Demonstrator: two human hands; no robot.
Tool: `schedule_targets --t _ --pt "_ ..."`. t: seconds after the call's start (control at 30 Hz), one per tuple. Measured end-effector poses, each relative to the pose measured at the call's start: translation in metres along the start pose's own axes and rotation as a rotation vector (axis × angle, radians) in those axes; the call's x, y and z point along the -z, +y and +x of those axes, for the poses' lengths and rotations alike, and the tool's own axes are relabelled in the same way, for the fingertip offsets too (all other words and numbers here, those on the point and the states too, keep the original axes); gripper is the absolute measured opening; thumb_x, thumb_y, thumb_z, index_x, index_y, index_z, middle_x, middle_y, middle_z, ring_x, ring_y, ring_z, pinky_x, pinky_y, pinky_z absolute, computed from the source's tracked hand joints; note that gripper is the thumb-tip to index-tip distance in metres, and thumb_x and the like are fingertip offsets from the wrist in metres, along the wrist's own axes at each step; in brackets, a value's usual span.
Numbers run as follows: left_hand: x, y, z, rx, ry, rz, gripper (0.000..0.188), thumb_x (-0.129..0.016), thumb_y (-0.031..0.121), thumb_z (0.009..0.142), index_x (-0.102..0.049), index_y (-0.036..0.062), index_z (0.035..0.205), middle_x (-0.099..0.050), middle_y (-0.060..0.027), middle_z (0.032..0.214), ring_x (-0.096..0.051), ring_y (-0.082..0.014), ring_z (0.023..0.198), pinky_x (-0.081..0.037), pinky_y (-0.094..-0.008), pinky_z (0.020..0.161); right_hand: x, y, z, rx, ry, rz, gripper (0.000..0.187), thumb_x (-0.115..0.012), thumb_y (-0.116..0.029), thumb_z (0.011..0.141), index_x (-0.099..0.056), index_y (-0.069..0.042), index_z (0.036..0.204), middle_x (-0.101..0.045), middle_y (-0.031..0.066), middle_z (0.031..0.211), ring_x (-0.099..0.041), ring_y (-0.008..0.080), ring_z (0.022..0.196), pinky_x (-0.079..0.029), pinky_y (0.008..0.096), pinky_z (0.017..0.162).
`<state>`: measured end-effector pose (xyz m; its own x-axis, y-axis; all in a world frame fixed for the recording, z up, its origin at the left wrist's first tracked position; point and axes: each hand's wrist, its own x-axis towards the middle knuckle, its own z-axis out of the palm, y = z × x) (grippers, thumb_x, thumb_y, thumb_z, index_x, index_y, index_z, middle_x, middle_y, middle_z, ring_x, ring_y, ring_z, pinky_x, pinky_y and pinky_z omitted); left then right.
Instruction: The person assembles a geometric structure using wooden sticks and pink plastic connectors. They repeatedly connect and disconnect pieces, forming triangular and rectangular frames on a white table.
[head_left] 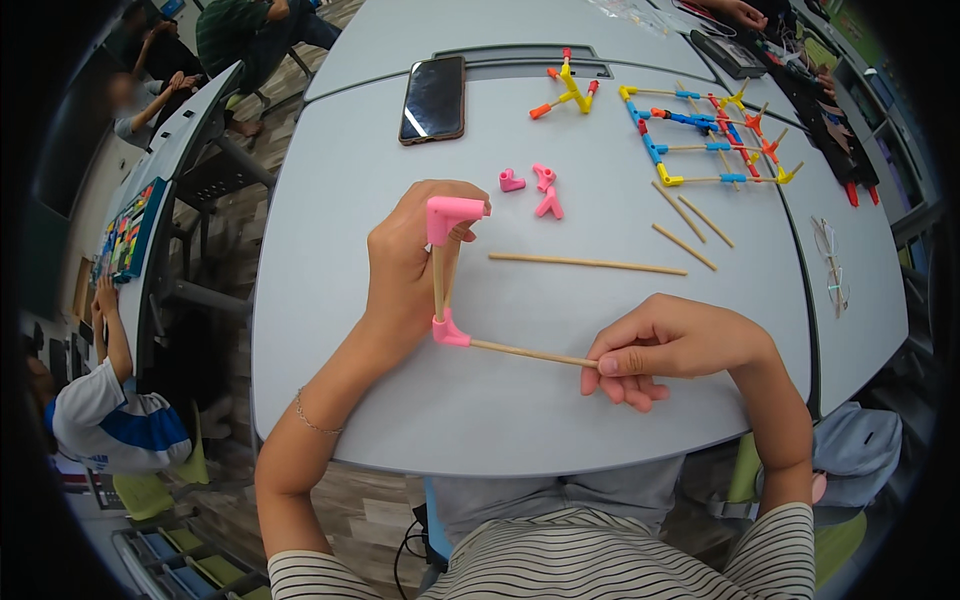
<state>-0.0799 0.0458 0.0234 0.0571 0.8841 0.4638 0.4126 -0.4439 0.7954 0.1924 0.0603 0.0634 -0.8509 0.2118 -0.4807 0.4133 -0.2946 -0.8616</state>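
My left hand [408, 255] is closed behind a partly built frame of wooden sticks and pink plastic connectors. An upper pink corner connector [455, 210] tops an upright stick [438, 280], whose foot sits in a lower pink connector [450, 329]. From that lower one a thin wooden stick [530, 352] runs rightward; my right hand [675, 345] pinches its far end between thumb and fingers. A second stick slants up from the lower connector toward my left palm. Beyond my hands lie loose pink connectors [548, 204] and a long loose stick [588, 264].
Several short sticks [684, 246] lie to the right, near a multicoloured stick-and-connector structure [715, 145]. Farther back are a yellow-and-orange connector piece [570, 90] and a black phone [433, 99]. Eyeglasses [830, 265] rest on the right. Other people sit at a table on the left.
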Motion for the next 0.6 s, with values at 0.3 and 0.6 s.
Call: schedule_targets --t 0.3,0.6 --pt "-0.003 0.014 0.002 -0.065 -0.084 -0.639 0.057 -0.045 0.043 0.104 -0.036 0.0055 0.146 -0.028 -0.0192 0.157 -0.043 -0.0317 0.137 -0.051 -0.0476 0.098 0.024 0.015 0.007 -0.05 0.029 0.405 0.026 -0.054 -0.022 0.104 -0.067 0.001 0.105 -0.048 -0.006 0.069 -0.029 -0.0001 0.05 -0.021 0.0192 0.043" --pt "-0.007 0.002 -0.015 -0.005 -0.166 -0.443 0.045 -0.032 0.038 0.11 -0.052 -0.0022 0.113 -0.055 -0.0158 0.113 -0.06 -0.0201 0.094 -0.051 -0.0319 0.072 -0.009 0.005 0.012 0.129 0.234 0.111 0.026 -0.056 -0.025 0.103 -0.067 -0.002 0.103 -0.035 -0.0081 0.056 -0.027 0.0048 0.046 -0.023 0.023 0.041"
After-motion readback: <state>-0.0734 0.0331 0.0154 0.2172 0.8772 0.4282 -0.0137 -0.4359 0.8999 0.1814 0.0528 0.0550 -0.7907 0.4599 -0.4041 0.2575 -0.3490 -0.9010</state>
